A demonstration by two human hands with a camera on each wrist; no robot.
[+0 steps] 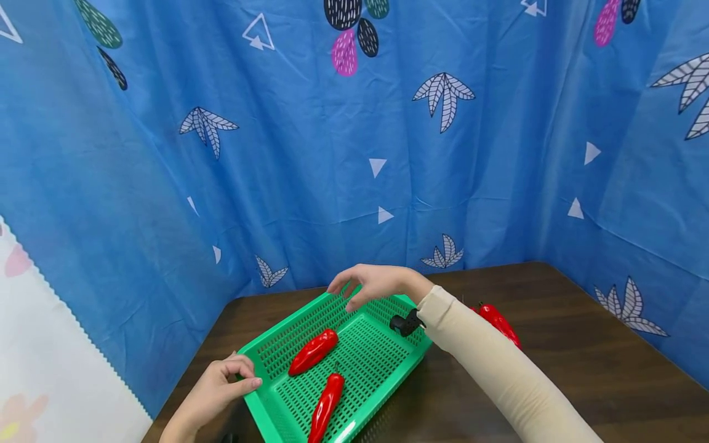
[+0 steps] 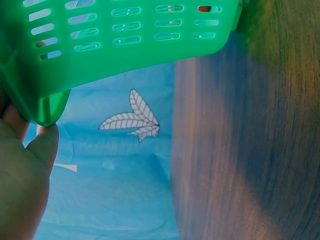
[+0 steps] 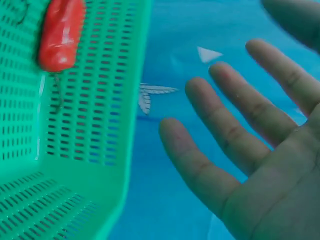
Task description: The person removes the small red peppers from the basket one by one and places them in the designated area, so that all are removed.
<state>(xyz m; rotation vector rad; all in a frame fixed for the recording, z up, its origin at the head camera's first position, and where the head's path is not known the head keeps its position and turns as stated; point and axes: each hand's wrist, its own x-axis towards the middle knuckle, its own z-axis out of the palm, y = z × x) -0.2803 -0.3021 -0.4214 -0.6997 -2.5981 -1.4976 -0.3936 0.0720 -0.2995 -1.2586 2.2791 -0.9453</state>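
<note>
A green slotted plastic basket (image 1: 376, 344) stands on the table, two red peppers inside. One pepper (image 1: 314, 352) lies along the far side wall, and the other pepper (image 1: 327, 406) is nearer the front. At the near left corner, my left hand (image 1: 216, 391) pinches the rim between thumb and fingers; the left wrist view shows the thumb pressed to the rim (image 2: 50, 107). Over the basket's far end hangs my right hand (image 1: 379, 284), with nothing in it. Its fingers are spread and apart from the basket in the right wrist view, where a pepper (image 3: 61, 37) also shows.
More red peppers (image 1: 500, 324) lie on the brown wooden table (image 1: 587, 369) to the right, partly hidden behind the right sleeve (image 1: 493, 357). A blue patterned curtain (image 1: 332, 184) hangs behind the table. A black wrist camera (image 1: 407, 322) sits under the right wrist.
</note>
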